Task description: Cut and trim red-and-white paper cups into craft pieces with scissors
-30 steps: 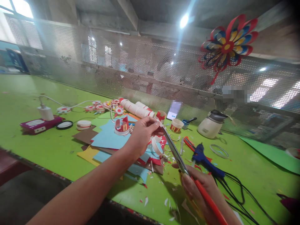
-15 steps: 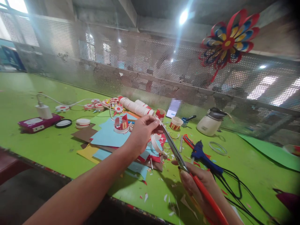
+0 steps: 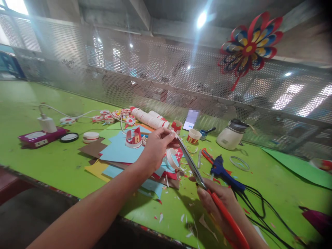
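My right hand (image 3: 220, 202) is wrapped round the red handles of a pair of scissors (image 3: 191, 162), whose long metal blades point up and away to the left. My left hand (image 3: 155, 148) is closed in a pinch at the blade tips. Between its fingertips shows a bit of a small white piece (image 3: 176, 133), probably paper, mostly hidden by the fingers. Below that hand lie a white ring (image 3: 171, 158) and coloured paper sheets (image 3: 118, 150). A cut red-and-white paper cup (image 3: 134, 137) stands on the blue sheet just left of the hand.
A blue glue gun (image 3: 220, 169) with black cable lies right of the scissors, beside an orange cutter (image 3: 207, 156). Behind stand paper cups (image 3: 194, 136), a phone (image 3: 190, 121) and a white jug (image 3: 230, 135). A purple power strip (image 3: 41, 137) sits left. Scraps litter the green table (image 3: 178, 221).
The view has shifted very slightly. Both hands keep nearly the same pose, with the scissors' tips still at the left fingertips.
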